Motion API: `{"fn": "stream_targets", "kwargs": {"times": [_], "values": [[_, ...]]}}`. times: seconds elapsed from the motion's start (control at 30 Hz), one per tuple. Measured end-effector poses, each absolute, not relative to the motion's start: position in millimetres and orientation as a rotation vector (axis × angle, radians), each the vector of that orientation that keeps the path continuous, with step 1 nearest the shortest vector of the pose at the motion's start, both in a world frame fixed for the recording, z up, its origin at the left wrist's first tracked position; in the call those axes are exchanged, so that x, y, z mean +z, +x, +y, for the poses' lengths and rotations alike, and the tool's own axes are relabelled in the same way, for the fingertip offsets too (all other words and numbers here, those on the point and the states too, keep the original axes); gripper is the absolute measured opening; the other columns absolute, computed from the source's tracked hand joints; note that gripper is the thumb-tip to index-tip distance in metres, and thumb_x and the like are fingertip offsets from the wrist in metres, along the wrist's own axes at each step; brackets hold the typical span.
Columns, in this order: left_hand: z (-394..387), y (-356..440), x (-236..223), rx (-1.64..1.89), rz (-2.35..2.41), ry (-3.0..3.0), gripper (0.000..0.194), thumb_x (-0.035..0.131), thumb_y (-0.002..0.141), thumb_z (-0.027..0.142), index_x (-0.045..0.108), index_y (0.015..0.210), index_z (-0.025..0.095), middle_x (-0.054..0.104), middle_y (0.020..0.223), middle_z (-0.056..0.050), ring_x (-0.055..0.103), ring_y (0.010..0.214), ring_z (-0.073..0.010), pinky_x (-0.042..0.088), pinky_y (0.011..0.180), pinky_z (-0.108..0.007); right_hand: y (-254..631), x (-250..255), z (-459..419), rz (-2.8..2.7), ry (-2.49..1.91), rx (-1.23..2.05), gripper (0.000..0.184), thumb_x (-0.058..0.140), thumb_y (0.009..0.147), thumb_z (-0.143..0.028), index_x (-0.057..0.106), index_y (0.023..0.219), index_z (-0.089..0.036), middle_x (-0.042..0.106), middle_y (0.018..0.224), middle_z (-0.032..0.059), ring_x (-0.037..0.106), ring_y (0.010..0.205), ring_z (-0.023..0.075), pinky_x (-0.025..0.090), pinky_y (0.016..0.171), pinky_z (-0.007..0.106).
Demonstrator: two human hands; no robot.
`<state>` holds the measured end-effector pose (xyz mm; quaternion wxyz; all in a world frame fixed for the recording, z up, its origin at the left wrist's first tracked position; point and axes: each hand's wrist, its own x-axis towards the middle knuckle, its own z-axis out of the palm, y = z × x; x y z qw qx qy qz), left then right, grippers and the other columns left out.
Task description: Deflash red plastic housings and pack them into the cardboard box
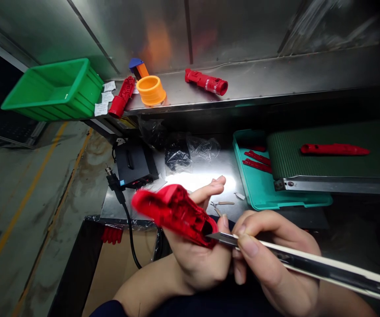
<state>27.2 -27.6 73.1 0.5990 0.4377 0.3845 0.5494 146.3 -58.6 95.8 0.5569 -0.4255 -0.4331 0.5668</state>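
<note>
In the head view, my left hand [198, 259] is closed around a red plastic housing [177, 211], its hollow inside facing up. One finger of that hand sticks out past the part. My right hand [275, 255] pinches a utility knife [318, 266] near the front of its handle. The knife's blade [221, 238] reaches the round open end of the housing; whether it touches the rim I cannot tell. The far end of the housing is slightly blurred.
A green bin [51, 94], an orange ring [151, 90] and a red cylindrical housing [206, 82] stand on the metal shelf. Right of my hands, a teal tray [254, 193] sits under a conveyor belt [328, 167] carrying a red part [335, 149]. A black box [132, 160] and wire cutters [224, 203] lie beyond.
</note>
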Motion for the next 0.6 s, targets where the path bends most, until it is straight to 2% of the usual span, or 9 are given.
{"fn": "stream_targets", "kwargs": {"times": [0.07, 0.13, 0.27, 0.4, 0.6], "values": [[-20.1, 21.8, 80.1, 1.327, 0.797, 1.005, 0.058, 0.069, 0.093, 0.015, 0.047, 0.140, 0.043, 0.065, 0.131, -0.001, 0.061, 0.134, -0.0276, 0.041, 0.122, -0.058, 146.0, 92.7, -57.5, -0.977, -0.905, 1.250, 0.011, 0.060, 0.101, -0.017, 0.065, 0.105, -0.026, 0.063, 0.065, -0.0026, 0.063, 0.051, 0.0146, 0.054, 0.050, 0.028], [-13.8, 17.5, 82.9, 1.301, 0.687, 0.961, 0.048, 0.069, 0.092, 0.008, 0.059, 0.131, 0.035, 0.069, 0.125, -0.003, 0.068, 0.124, -0.0271, 0.050, 0.117, -0.054, 147.9, 89.6, -55.8, -0.976, -0.845, 1.146, 0.015, 0.059, 0.102, -0.016, 0.066, 0.110, -0.026, 0.064, 0.071, -0.0016, 0.064, 0.055, 0.0151, 0.056, 0.053, 0.030], [-7.8, 12.7, 81.2, 1.268, 0.544, 0.905, 0.046, 0.068, 0.091, 0.006, 0.065, 0.129, 0.031, 0.071, 0.125, -0.003, 0.069, 0.124, -0.0259, 0.054, 0.114, -0.045, 154.0, 85.2, -53.1, -0.974, -0.853, 1.052, 0.014, 0.062, 0.103, -0.021, 0.069, 0.113, -0.027, 0.066, 0.078, -0.0006, 0.064, 0.058, 0.0144, 0.057, 0.051, 0.031], [-7.1, 8.4, 81.0, 1.206, 0.484, 0.879, 0.044, 0.067, 0.091, 0.006, 0.067, 0.129, 0.030, 0.073, 0.124, -0.002, 0.069, 0.122, -0.0233, 0.054, 0.113, -0.042, 155.0, 82.8, -51.7, -1.003, -0.857, 0.960, 0.016, 0.063, 0.102, -0.021, 0.070, 0.115, -0.027, 0.067, 0.074, -0.0015, 0.064, 0.059, 0.0151, 0.057, 0.050, 0.031], [-13.1, 2.1, 87.1, 1.187, 0.581, 0.872, 0.037, 0.071, 0.088, 0.009, 0.067, 0.121, 0.026, 0.070, 0.113, -0.003, 0.071, 0.110, -0.0236, 0.056, 0.105, -0.043, 152.4, 74.8, -53.6, -1.035, -0.924, 0.813, 0.019, 0.066, 0.100, -0.023, 0.072, 0.116, -0.029, 0.068, 0.074, -0.0014, 0.064, 0.055, 0.0158, 0.056, 0.046, 0.032]]}}
